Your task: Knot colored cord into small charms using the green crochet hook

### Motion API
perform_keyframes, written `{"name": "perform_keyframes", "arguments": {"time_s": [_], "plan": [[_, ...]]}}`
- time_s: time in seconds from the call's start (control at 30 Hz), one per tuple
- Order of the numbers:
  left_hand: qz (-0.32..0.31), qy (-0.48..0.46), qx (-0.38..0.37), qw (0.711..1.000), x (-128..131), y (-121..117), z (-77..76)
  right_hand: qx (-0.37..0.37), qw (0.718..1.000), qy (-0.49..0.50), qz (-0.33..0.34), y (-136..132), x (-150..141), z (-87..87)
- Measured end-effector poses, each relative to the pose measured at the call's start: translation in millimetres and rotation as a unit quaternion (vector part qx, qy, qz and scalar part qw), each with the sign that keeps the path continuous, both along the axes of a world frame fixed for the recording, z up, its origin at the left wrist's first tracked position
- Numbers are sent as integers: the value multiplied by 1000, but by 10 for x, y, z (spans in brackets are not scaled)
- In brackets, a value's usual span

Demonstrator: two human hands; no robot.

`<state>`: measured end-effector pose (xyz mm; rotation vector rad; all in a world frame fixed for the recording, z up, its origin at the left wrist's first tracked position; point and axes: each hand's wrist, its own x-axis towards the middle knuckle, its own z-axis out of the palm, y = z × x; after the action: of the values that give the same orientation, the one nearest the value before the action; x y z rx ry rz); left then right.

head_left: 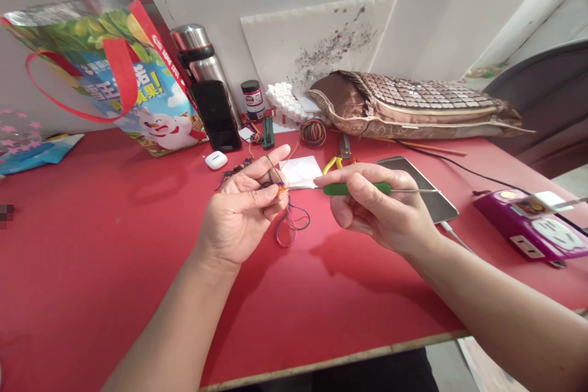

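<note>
My left hand [239,208] pinches a small orange and purple piece of crochet [282,187] between thumb and fingers. A dark strand runs over its raised index finger. Below that hand hang loose loops of multicoloured yarn [293,226]. My right hand [381,205] is closed round a crochet hook [356,188] by its green handle. The thin metal shaft points right, away from the crochet piece, and the hook is apart from it. Behind the hands lies a ball of multicoloured yarn [313,133].
On the red table [114,269] stand a gift bag [138,86], a steel flask [202,52] and an upright black phone [218,116]. A white earbud case [216,160], yellow-handled pliers [332,164], a tablet-like device [418,187] and a purple power strip [505,214] lie around my hands.
</note>
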<state>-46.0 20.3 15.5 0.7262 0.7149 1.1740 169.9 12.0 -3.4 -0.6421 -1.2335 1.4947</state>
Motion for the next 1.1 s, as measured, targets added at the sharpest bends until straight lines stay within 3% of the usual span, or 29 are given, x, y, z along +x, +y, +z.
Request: {"name": "perform_keyframes", "arguments": {"time_s": [0.37,0.7,0.97,1.1], "plan": [[-84,-35,-40,995,-38,15,-17,-51,997,6,58,27,57,15],[-118,-32,-80,989,-26,20,-16,-56,993,14,105,87,89,0],[-118,-61,-61,989,-11,19,-88,-104,987,47,116,115,74,-41],[-44,-39,0,998,102,-22,-106,-128,980,100,116,108,19,-30]]}}
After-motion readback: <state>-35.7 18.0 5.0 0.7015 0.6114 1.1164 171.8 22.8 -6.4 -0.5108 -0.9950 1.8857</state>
